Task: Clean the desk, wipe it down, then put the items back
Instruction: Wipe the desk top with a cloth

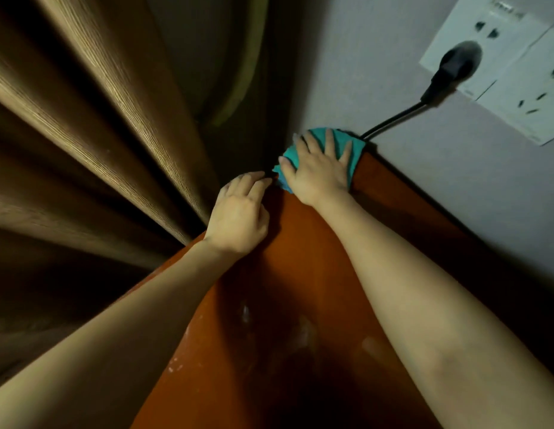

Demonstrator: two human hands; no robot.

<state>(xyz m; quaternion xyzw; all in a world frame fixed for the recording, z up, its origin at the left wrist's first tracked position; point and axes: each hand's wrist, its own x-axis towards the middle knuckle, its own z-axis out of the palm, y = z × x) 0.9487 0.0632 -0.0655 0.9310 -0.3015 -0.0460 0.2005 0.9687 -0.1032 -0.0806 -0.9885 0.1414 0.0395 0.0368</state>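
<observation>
Desk (269, 351) edge, apparently under cloth (353, 147).

Teal cloth (350, 144), orange-brown desk (300, 274), brown ribbed curtain (83, 119)

Right hand (319, 168) flat on teal cloth (353, 147)

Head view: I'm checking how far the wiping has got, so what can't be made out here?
- Desk: its near end lies in dark shadow between the arms; the frame's bottom edge cuts it off.
- Teal cloth: mostly covered by the right hand.
- Black cable: its lower end vanishes behind the cloth.
- Left hand: what its curled fingers touch is in shadow.
</observation>
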